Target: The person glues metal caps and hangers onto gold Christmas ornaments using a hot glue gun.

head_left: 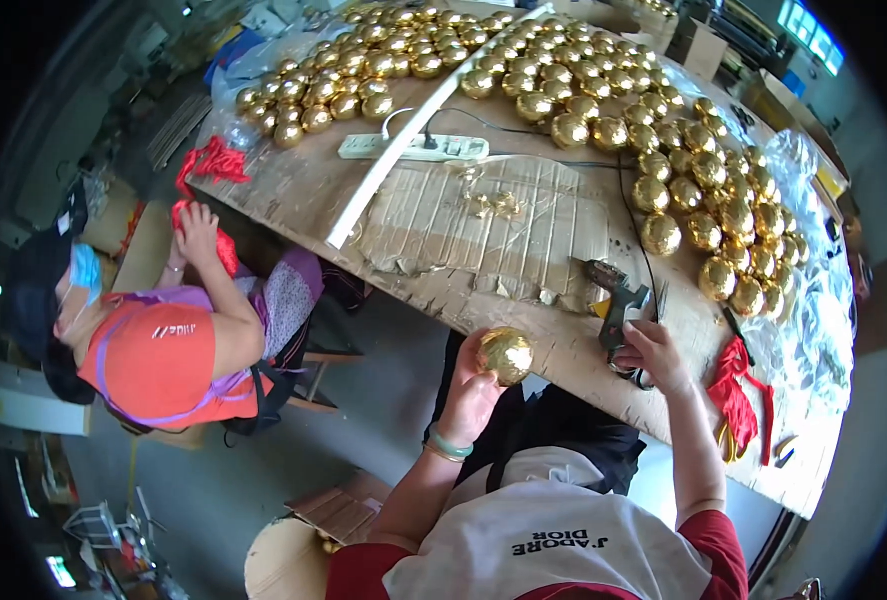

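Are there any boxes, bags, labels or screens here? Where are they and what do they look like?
Cardboard box: far end of the table, brown, open top.
Screen: top right beyond the table, bright bluish-white glow.
Flattened cardboard sheet: middle of the wooden table, tan, ribbed and torn.
Clear plastic bags: table's right edge, crinkled and shiny.
Cardboard box: on the floor, brown, flaps open.

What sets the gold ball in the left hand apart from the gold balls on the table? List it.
1. The held gold ball sits in the left hand off the table edge; the gold balls on the table rest on the wooden table.
2. The held gold ball is alone; the gold balls on the table crowd together in groups.
Both are round, shiny and gold.
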